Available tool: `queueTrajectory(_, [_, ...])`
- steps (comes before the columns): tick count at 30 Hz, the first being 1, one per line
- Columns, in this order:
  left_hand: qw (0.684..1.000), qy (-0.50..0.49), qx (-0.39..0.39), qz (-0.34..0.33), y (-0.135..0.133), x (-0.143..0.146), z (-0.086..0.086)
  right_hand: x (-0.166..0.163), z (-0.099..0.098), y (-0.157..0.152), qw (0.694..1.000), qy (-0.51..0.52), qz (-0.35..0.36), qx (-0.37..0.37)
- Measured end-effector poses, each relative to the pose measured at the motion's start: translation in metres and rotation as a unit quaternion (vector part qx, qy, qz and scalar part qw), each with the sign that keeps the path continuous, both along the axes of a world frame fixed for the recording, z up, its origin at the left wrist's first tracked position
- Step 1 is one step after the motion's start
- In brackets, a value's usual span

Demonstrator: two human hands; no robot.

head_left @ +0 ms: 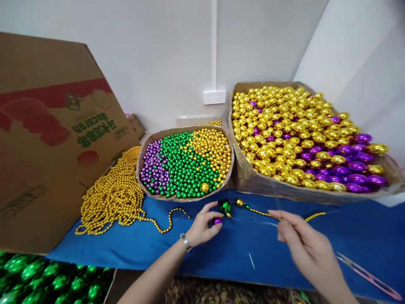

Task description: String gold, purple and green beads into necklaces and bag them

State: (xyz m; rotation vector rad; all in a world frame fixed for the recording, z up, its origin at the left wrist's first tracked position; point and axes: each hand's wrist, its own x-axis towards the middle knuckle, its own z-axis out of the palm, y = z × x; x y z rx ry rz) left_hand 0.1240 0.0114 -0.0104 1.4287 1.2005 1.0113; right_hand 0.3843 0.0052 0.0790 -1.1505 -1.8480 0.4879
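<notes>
Left hand (201, 226) curls loosely — right hand (305, 238) pinches.

Head camera — facing forward, down over blue cloth (221, 251) — near.

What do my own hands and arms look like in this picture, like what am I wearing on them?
Your left hand and right hand are both ungloved. A silver-toned band with a small face, apparently a watch, circles your left wrist. No sleeve shows on your left forearm within the picture.
</notes>
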Motion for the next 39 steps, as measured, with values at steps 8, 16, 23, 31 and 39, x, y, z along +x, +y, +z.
queueTrajectory(8, [0.893,-0.410,-0.139,0.123,-0.018,-0.020,0.037,-0.026,-0.071,-0.017,0.981,-0.104,0.144,0.083])
queueTrajectory(16, [0.895,-0.406,-0.125,0.135,-0.017,-0.023,0.040,-0.026,-0.075,-0.013,0.977,-0.124,0.142,0.102])
queueTrajectory(23, [0.961,-0.238,-0.045,0.133,-0.024,-0.014,0.040,-0.030,-0.083,-0.014,0.959,-0.200,0.107,0.167])
queueTrajectory(31, [0.948,-0.289,-0.072,0.116,-0.027,-0.004,0.041,-0.041,-0.084,-0.012,0.975,-0.122,0.142,0.118])
queueTrajectory(39, [0.956,-0.266,-0.076,0.096,-0.031,0.002,0.041,-0.047,-0.090,-0.012,0.974,-0.104,0.146,0.142])
